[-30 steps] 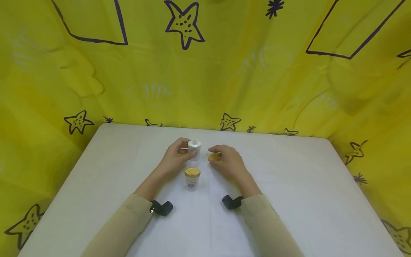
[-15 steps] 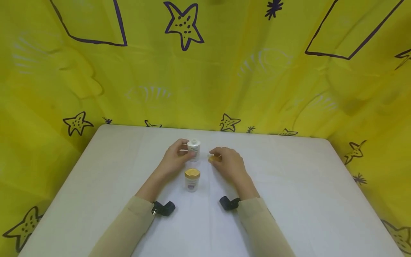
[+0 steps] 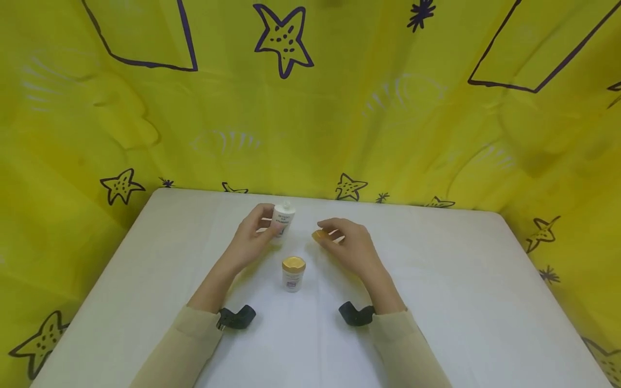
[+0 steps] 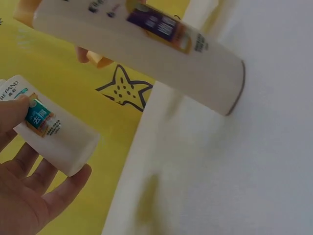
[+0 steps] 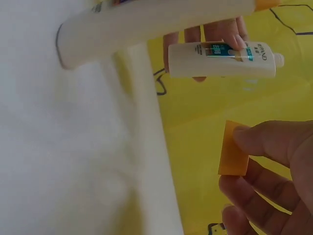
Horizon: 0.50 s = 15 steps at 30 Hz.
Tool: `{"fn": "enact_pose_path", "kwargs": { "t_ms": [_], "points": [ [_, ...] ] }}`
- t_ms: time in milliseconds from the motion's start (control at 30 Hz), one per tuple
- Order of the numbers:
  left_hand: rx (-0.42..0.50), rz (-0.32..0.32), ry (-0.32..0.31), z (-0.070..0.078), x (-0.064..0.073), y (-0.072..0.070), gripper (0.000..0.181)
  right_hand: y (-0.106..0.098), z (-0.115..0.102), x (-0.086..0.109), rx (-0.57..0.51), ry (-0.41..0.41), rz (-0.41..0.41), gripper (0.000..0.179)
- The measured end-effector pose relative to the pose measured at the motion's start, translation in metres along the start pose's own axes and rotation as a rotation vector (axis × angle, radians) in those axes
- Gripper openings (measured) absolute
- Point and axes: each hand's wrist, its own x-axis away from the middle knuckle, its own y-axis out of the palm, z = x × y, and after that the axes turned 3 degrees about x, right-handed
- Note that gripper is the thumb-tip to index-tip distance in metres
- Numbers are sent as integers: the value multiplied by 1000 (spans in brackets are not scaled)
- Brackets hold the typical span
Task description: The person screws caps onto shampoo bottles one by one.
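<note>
The person's left hand [image 3: 249, 240] grips an uncapped white bottle [image 3: 282, 220] between thumb and fingers, leaning a little, over the far half of the white table [image 3: 451, 302]. Across a narrow gap, the right hand [image 3: 353, 247] pinches an orange cap [image 5: 233, 151]. A gold-capped second bottle [image 3: 292, 276] stands upright nearer the person, apart from both hands. I see broad white surface out to either side edge; the far edge, by the yellow curtain [image 3: 335, 124], runs closer to the fingers.

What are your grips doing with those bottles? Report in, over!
Left grip: holding uncapped bottle. Right grip: pinching orange cap, apart from it. Capped bottle: standing nearer the person, not between them.
</note>
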Motion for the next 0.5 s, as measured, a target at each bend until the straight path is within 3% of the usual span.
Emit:
{"fn": "enact_pose_path", "kwargs": {
  "t_ms": [167, 500],
  "points": [
    [5, -49, 69, 18, 6, -1, 37, -15, -15, 7, -138, -105, 68, 34],
    [-39, -111, 188, 49, 20, -5, 33, -43, -35, 23, -336, -227, 208, 33]
  ]
}}
